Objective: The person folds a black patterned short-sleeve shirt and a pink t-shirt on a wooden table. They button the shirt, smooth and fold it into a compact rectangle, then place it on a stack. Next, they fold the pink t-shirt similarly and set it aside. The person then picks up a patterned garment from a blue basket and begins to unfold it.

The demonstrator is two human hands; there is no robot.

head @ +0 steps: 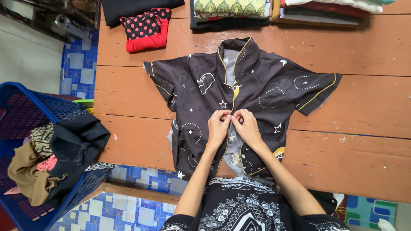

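Dark short-sleeved shirt [239, 92] with star and moon print and yellow piping, spread face-up in the middle of the wooden tabletop [364, 111], collar pointing away, hem hanging toward the body over the near edge. Left hand [218, 126] and right hand [247, 127] meeting on the front placket at mid-shirt, each grip pinching an edge of the placket fabric, fingertips pressed together and touching across the opening. Placket looks closed above the hands, gaping below.

Risks, as judgement: front panels not squared up, so edges could get joined off-level and pucker; hem overhanging the edge could drag the shirt toward the body if tugged; thin fabric could slip out of a fingertip pinch.

Beyond the shirt: red polka-dot garment [145, 29] folded past the shirt's left sleeve; stacks of folded clothes [231, 10] past the collar, cut off by the frame top. Blue laundry basket [25, 107] left of the shirt, off the tabletop, holding crumpled clothes [64, 149].

Hard to make out: button or snap under the fingertips hidden; lower hem covered by forearms and patterned top; basket contents partly cut off.
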